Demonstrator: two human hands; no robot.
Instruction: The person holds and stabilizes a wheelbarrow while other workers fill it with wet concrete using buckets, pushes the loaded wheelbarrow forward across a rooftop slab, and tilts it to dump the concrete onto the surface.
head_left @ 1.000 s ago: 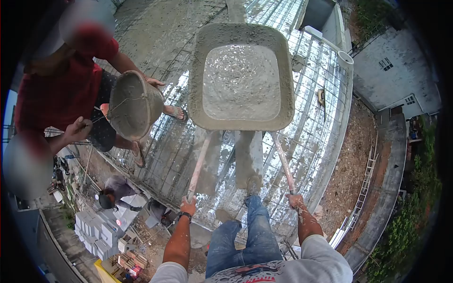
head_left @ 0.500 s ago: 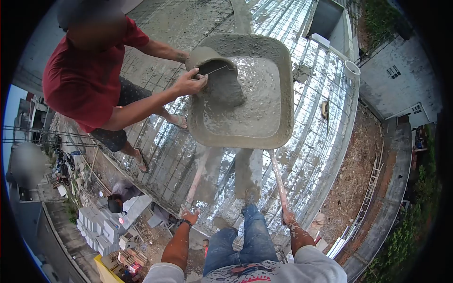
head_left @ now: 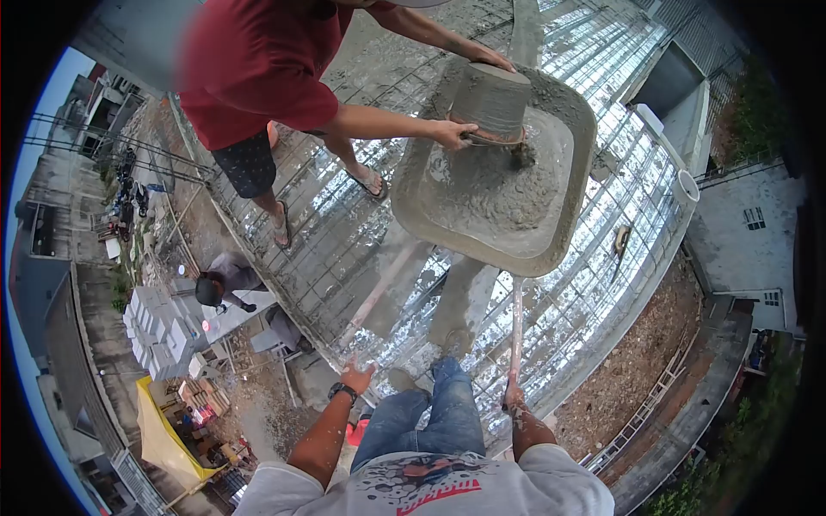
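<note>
A wheelbarrow [head_left: 411, 202] full of wet grey concrete stands in front of me, its two handles reaching back toward me. My right hand [head_left: 514, 398] is wrapped round the end of the right handle [head_left: 516, 331]. Near the end of the left handle [head_left: 383, 288] is my left hand [head_left: 356, 376], with a watch on the wrist; its fingers look spread. A co-worker in a red shirt [head_left: 258, 82] holds a bucket [head_left: 490, 99] tipped over the wheelbarrow with both hands, and concrete lies beneath its mouth.
Steel mesh [head_left: 344, 258] and wet concrete cover the deck. A trowel-like tool [head_left: 620, 241] lies at the right. Beyond the left edge, lower down, are another person [head_left: 225, 279], stacked blocks [head_left: 159, 331] and a yellow tarp [head_left: 168, 439]. A ladder [head_left: 641, 421] lies below the right edge.
The co-worker has swung the bucket over the wheelbarrow and turned it upside down, and concrete has come out. My left hand's fingers have opened from the handle. The view has turned.
</note>
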